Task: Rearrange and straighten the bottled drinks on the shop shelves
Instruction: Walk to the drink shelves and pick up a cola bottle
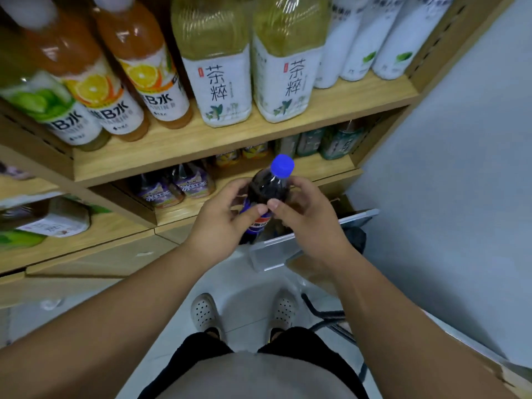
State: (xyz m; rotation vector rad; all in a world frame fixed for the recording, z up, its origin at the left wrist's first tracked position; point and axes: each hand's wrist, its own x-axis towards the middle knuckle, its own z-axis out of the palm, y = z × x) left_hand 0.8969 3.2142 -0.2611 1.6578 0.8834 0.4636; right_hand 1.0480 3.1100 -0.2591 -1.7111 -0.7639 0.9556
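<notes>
While I take the cola bottle (267, 188) as my one landmark, shelf unit (230, 145): wooden boards rise beyond and above the cola bottle, and the lower board's front edge runs just behind it.
Pale tea bottles (218, 82): two of them stand upright with their labels facing out, on the board above the cola bottle.
Purple-labelled bottles (175, 188): these sit on the lower board, to the left of the cola bottle and beyond it. They are too blurred for me to judge how straight they are.
Left hand (221, 223): I have it curled round the cola bottle's left side, thumb across the near face.
Right hand (311, 223): it grips the right side the same way, and the two thumb tips almost meet.
Cola bottle: it is held in the air in front of the lower board and rests on nothing.
Long axis: it is near upright. The base is hidden below my hands.
Blue cap (282, 166): it tops the cola bottle, tipped slightly away from me toward the shelf.
Coming move, my judgement: bare board shows just beyond the cap, so the bottle goes straight forward. Both hands are equally near, and the axis wants to stay upright.
</notes>
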